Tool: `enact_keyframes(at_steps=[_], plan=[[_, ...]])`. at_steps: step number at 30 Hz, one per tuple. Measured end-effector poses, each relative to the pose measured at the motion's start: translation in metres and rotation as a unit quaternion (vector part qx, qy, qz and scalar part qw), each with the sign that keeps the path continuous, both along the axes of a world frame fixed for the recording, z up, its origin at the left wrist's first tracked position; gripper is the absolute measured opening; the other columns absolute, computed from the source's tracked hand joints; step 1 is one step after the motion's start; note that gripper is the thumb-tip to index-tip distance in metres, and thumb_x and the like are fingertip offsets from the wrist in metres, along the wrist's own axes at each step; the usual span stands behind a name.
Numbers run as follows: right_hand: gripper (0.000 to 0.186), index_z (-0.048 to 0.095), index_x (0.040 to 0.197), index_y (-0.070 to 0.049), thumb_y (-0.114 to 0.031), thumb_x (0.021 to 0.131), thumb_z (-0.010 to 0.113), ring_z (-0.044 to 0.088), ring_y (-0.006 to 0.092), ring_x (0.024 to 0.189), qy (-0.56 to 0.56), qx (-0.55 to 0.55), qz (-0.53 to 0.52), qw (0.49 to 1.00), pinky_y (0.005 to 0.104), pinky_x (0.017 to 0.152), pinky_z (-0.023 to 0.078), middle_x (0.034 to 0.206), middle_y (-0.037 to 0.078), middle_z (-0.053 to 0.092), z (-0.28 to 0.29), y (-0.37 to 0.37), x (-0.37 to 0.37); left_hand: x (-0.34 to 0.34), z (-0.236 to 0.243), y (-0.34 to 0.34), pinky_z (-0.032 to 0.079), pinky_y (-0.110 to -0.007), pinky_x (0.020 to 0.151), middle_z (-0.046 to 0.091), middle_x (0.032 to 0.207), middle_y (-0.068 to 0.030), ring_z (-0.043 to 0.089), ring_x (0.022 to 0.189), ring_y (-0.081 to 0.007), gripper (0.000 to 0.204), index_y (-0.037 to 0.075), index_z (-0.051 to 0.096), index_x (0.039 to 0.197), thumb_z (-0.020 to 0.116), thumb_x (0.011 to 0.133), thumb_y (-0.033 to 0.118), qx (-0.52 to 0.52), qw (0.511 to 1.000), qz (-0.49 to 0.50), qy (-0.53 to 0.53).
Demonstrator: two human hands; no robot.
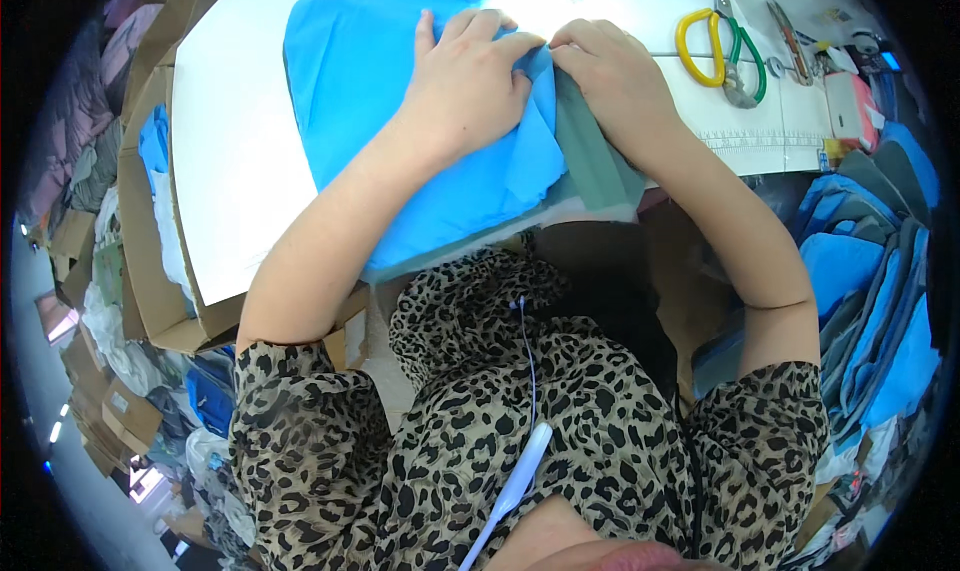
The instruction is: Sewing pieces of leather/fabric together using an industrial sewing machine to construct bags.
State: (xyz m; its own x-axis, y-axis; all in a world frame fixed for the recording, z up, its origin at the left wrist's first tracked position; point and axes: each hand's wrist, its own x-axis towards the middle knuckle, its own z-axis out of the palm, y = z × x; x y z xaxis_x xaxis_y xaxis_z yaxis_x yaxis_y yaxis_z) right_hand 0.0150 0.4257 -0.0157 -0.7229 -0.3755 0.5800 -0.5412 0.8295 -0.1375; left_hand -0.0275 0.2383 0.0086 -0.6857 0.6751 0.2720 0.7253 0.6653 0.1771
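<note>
A large piece of blue fabric [350, 61] with a grey-green layer [600, 161] lies on the white tabletop and hangs over its front edge. My left hand [468, 81] rests on the blue side, fingers spread, its index finger reaching toward the fabric's right edge. Close beside it, my right hand [620, 86] has its fingers bent down and pinched on that edge, where blue and grey-green meet. The right thumb is hidden. Strong glare just beyond the hands washes out what stands there.
Scissors [718, 51] with yellow and green handles lie on the white tabletop [235, 161] at right, near a thin metal tool [790, 41] and a printed ruler scale [750, 139]. Blue and grey pieces [860, 281] are stacked at right. An open cardboard box [150, 271] stands at left.
</note>
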Motion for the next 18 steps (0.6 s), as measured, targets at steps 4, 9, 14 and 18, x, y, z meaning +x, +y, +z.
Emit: enact_keyframes(at_steps=[4, 9, 14, 18], plan=[[0.011, 0.064, 0.088, -0.009, -0.013, 0.079, 0.058, 0.058, 0.0207, 0.092, 0.013, 0.047, -0.051, 0.998, 0.0364, 0.075, 0.047, 0.095, 0.004, 0.059, 0.001, -0.008, -0.011, -0.017, 0.000, -0.002, 0.024, -0.064, 0.110, 0.057, 0.124, -0.0099, 0.047, 0.128, -0.0301, 0.031, 0.014, 0.066, 0.115, 0.055, 0.086, 0.018, -0.018, 0.999, 0.002, 0.028], [0.022, 0.063, 0.103, -0.009, -0.012, 0.082, 0.057, 0.055, 0.0233, 0.102, -0.073, 0.092, -0.105, 0.988, 0.0379, 0.087, 0.045, 0.103, 0.004, 0.058, 0.009, -0.015, -0.016, -0.039, -0.016, -0.009, 0.021, -0.063, 0.111, 0.053, 0.133, -0.0065, 0.041, 0.134, -0.0272, 0.036, 0.021, 0.060, 0.124, 0.054, 0.089, 0.014, -0.096, 0.992, 0.019, 0.079], [0.023, 0.066, 0.101, -0.008, -0.005, 0.080, 0.058, 0.058, 0.0240, 0.102, -0.040, 0.021, -0.013, 0.999, 0.0378, 0.086, 0.047, 0.109, 0.006, 0.060, -0.002, 0.005, -0.011, -0.004, -0.002, -0.007, 0.022, -0.058, 0.113, 0.053, 0.134, -0.0079, 0.040, 0.135, -0.0291, 0.036, 0.014, 0.056, 0.125, 0.054, 0.089, 0.015, -0.030, 0.999, -0.016, 0.042], [0.030, 0.065, 0.102, -0.007, 0.003, 0.074, 0.062, 0.057, 0.0265, 0.104, -0.091, -0.029, 0.092, 0.991, 0.0386, 0.093, 0.044, 0.109, 0.006, 0.060, 0.014, 0.012, 0.012, 0.003, -0.010, -0.020, 0.023, -0.053, 0.114, 0.055, 0.132, -0.0097, 0.041, 0.135, -0.0305, 0.039, 0.010, 0.051, 0.126, 0.055, 0.088, 0.017, 0.081, 0.996, -0.026, -0.028]])
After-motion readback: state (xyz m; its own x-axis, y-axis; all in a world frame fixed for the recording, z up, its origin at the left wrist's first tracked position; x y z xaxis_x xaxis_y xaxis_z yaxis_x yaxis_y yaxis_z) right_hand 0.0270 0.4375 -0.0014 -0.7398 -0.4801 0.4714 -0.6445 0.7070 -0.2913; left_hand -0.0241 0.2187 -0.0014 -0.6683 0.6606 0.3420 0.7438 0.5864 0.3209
